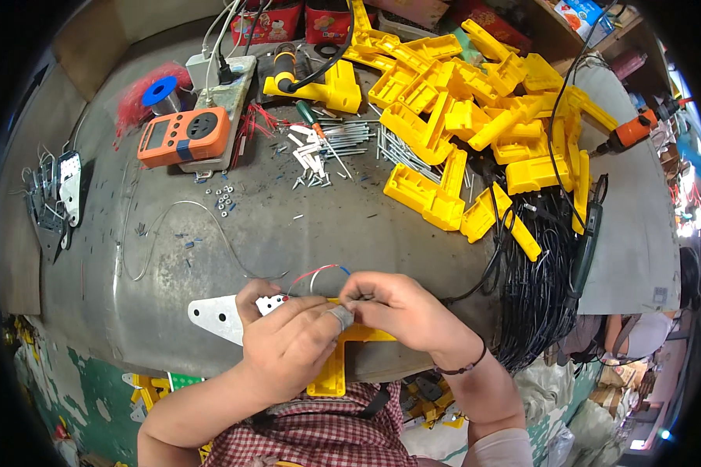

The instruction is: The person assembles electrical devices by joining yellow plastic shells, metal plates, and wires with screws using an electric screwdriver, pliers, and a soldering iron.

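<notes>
At the table's near edge, my left hand [292, 338] curls its fingers over a T-shaped yellow plastic housing [331, 377] and the metal plate beside it. That white plate [216, 317] has round holes and sticks out to the left. My right hand [397, 311] is closed in a pinch over the housing, its fingertips meeting those of my left hand. What lies in the pinch is hidden. A grey wrap covers one left finger. Thin red, white and blue wires [315, 272] loop up from between my hands.
Yellow housings [444, 86] pile up at the back right, above a bundle of black cables [533, 288]. Long screws [346, 138] and a screwdriver [310, 117] lie mid-table. An orange meter [183, 138] stands back left. A power screwdriver [635, 131] lies far right.
</notes>
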{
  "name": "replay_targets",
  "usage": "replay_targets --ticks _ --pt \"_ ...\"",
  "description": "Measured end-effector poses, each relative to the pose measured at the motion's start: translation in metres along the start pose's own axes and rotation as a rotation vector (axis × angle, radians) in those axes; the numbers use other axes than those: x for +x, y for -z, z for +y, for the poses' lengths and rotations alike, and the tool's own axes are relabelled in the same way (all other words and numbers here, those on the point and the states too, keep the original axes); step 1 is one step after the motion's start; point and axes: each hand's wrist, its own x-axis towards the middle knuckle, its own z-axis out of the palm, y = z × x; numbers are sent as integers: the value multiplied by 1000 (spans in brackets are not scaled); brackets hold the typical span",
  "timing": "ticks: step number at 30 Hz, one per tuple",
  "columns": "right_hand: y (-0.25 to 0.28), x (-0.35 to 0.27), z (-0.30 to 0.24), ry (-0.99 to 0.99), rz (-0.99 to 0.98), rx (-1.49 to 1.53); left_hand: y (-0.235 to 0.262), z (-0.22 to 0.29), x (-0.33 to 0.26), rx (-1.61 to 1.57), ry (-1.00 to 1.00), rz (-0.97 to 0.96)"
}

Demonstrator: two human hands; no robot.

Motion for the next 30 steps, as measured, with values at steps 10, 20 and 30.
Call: replay_targets --ticks 10,20,30 --pt "-7 -17 -41 389 254 -759 21 -11 24 -451 451 -329" --pt "-7 -4 -28 348 209 -682 6 -16 4 -587 523 -200" --pt "-12 0 -28 437 299 -850 -2 -11 4 -612 701 13"
